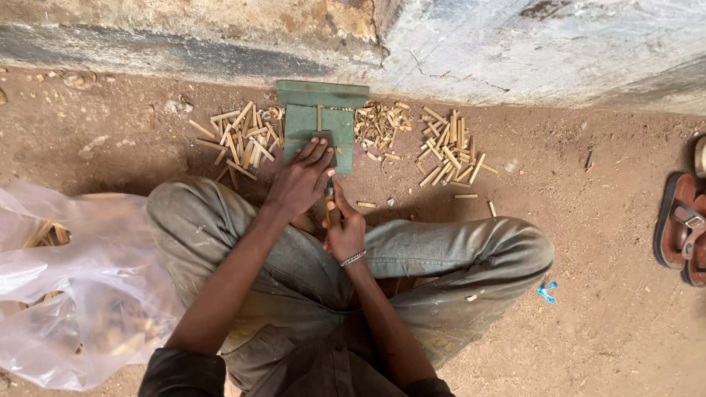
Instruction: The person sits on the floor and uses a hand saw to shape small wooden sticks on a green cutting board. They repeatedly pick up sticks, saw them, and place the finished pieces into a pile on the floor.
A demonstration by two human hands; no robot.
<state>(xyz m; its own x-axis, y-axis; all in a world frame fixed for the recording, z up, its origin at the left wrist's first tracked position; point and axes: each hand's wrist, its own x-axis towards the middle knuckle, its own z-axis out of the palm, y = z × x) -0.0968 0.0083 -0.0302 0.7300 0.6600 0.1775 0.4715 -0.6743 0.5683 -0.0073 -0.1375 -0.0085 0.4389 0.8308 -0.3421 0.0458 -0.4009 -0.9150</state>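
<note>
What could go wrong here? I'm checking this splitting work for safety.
The left hand presses on the green block right beside the tool gripped by the right hand; a slip could probably cut the fingers. Cut sticks lie loose around the crossed legs.

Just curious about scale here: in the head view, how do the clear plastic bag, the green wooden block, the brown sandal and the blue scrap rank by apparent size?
1. Clear plastic bag, largest, though it lies nearer the camera.
2. Green wooden block.
3. Brown sandal, cut off by the frame edge, so unsure against the block.
4. Blue scrap, smallest.
</note>
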